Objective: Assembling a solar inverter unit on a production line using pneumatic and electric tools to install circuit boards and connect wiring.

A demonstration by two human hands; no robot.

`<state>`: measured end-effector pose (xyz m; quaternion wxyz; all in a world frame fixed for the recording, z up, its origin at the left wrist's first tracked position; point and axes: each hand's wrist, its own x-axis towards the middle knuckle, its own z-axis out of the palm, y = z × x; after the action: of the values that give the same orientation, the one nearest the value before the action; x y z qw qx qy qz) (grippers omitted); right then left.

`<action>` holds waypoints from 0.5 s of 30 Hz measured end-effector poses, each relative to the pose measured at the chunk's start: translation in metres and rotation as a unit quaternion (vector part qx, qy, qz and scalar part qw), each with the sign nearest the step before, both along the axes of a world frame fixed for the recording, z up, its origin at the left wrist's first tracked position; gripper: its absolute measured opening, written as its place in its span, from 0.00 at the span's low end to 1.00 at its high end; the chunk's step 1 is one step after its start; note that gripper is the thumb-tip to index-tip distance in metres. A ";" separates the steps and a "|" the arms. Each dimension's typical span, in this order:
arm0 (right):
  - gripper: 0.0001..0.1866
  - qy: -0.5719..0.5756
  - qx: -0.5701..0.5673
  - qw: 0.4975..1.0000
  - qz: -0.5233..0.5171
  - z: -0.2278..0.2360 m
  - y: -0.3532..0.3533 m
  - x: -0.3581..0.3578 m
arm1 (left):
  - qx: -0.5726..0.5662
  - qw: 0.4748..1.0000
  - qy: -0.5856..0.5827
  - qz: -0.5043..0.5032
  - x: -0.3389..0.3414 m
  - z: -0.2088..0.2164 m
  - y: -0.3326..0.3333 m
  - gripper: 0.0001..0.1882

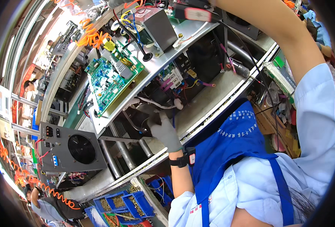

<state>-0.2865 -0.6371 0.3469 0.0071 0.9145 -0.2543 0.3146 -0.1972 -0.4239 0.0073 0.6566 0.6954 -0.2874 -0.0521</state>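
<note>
The open machine (182,62) sits in the middle, its silver plate (158,66) running from near left to far right above a dark, wired inside. The machine seems to be on the bench line, where rollers (126,155) show at the near left, probably so heavy units can be moved along without lifting. On the plate's left part, the green circuit board (109,81) lies parts-side up, which keeps its plugs within reach; the grey metal box (158,28) stands farther right, and a black cable (136,39) enters the plate through a round hole, likely to guard it from the edge.

The gloved left hand (163,132) is below the plate's near edge, beside a white cable (158,105), a position that gives access from underneath. Its fingers look partly bent, but I cannot tell whether they pinch anything. The right arm (265,19) stretches across the far side; its hand lies past the upper edge, so its fingers' state cannot be told.

Blue bins (148,204) of small brass-coloured pieces stand low at the near side, presumably for easy picking.
</note>
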 end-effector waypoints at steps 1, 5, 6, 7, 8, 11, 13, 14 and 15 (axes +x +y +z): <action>0.18 0.003 0.000 1.000 0.004 -0.006 0.005 -0.006 | 0.007 0.999 0.039 -0.027 0.000 -0.011 -0.001 0.17; 0.27 -0.147 -0.125 0.974 0.118 -0.048 0.029 -0.036 | -0.004 0.969 0.195 -0.154 -0.002 -0.032 -0.007 0.12; 0.23 -0.236 -0.199 0.939 0.153 -0.070 0.036 -0.043 | 0.011 0.968 0.205 -0.144 0.001 -0.031 -0.010 0.12; 0.19 -0.321 -0.271 0.889 0.185 -0.095 0.045 -0.052 | 0.024 0.970 0.181 -0.161 0.003 -0.030 -0.013 0.11; 0.17 -0.309 -0.235 0.904 0.178 -0.123 0.057 -0.073 | 0.035 0.973 0.142 -0.178 0.006 -0.028 -0.015 0.09; 0.16 -0.259 -0.093 0.953 0.131 -0.217 0.100 -0.115 | 0.056 0.969 0.161 -0.178 0.009 -0.024 -0.019 0.09; 0.22 -0.175 0.108 0.977 0.061 -0.280 0.118 -0.116 | 0.012 0.958 0.224 -0.181 0.007 -0.024 -0.021 0.09; 0.28 -0.125 0.433 0.892 -0.012 -0.307 0.128 -0.113 | -0.008 0.948 0.271 -0.168 0.006 -0.024 -0.021 0.09; 0.34 -0.075 0.563 0.822 0.019 -0.329 0.129 -0.111 | -0.006 0.948 0.270 -0.167 0.005 -0.023 -0.021 0.09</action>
<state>-0.3970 -0.5081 0.0182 -0.5346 0.7373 -0.3694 0.1845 -0.1920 -0.4445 -0.0161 0.6960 0.5933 -0.2114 -0.3448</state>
